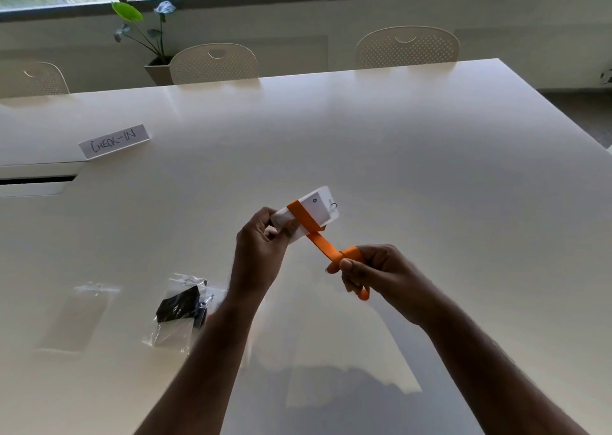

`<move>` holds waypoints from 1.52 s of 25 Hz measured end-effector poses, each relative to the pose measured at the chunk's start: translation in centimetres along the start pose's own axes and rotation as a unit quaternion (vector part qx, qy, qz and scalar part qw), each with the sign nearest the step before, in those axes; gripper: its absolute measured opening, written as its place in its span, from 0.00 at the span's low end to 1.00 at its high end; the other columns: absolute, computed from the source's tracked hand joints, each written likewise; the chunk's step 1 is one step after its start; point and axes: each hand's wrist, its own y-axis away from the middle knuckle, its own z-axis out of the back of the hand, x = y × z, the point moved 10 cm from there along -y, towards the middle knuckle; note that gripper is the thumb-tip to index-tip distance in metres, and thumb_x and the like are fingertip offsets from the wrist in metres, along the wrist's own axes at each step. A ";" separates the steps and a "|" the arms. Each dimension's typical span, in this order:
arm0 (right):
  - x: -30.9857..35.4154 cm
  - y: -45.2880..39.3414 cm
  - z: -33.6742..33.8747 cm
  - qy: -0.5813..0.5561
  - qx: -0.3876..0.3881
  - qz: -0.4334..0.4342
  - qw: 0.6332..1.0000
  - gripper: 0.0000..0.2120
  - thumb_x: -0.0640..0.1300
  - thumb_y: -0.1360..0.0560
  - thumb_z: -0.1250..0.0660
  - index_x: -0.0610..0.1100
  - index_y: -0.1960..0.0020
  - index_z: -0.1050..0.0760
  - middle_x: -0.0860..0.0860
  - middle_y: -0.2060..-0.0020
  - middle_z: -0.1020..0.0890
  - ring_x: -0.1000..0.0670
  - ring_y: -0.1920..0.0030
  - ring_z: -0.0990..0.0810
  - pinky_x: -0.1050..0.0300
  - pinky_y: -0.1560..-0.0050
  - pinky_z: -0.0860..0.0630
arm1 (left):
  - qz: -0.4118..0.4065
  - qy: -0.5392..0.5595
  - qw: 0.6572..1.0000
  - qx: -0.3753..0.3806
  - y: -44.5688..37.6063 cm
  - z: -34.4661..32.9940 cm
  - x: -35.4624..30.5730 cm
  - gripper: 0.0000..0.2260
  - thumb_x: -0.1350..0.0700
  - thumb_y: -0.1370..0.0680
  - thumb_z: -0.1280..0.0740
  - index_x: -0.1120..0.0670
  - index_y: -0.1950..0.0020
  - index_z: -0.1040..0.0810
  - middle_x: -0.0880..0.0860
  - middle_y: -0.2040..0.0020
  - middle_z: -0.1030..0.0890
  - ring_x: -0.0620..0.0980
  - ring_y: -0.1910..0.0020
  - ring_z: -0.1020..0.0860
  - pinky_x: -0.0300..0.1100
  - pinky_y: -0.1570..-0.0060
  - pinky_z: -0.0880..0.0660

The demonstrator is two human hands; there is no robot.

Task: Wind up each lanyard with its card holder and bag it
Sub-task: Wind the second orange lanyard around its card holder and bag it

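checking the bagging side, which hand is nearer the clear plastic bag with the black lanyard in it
Left. The left hand holds the white card holder up and right of the clear plastic bag with the black lanyard; the right hand, gripping the orange lanyard, is farther right.

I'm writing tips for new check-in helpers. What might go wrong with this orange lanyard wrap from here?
The orange lanyard has only one visible turn around the card holder, so it may slip off if the right hand slackens. The left hand grips just one end, so the holder could twist.

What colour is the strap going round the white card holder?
Orange. The lanyard shows best in the head view.
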 end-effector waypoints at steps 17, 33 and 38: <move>4.9 -1.4 2.4 -0.128 -0.042 0.099 0.986 0.18 0.48 0.20 0.27 0.40 0.34 0.18 0.45 0.55 0.14 0.48 0.56 0.16 0.56 0.57 0.22 | -0.180 -0.097 0.970 0.132 4.2 -5.2 -4.5 0.04 0.54 0.18 0.29 0.53 0.48 0.22 0.47 0.54 0.19 0.44 0.58 0.22 0.38 0.58 0.24; 4.7 -2.6 5.6 0.216 -0.040 0.056 0.974 0.12 0.45 0.18 0.30 0.57 0.37 0.15 0.59 0.42 0.12 0.61 0.42 0.15 0.62 0.40 0.20 | -0.150 -0.008 0.933 0.327 4.6 -5.4 -6.1 0.02 0.54 0.19 0.27 0.49 0.47 0.18 0.42 0.52 0.17 0.46 0.50 0.18 0.35 0.51 0.23; 0.3 -1.9 4.3 -0.089 0.034 -0.010 0.995 0.14 0.43 0.19 0.32 0.48 0.35 0.15 0.49 0.38 0.13 0.51 0.42 0.14 0.57 0.48 0.17 | -0.125 0.070 0.926 0.349 4.6 -5.0 -6.9 0.03 0.58 0.19 0.27 0.49 0.48 0.18 0.46 0.53 0.16 0.44 0.51 0.17 0.33 0.49 0.24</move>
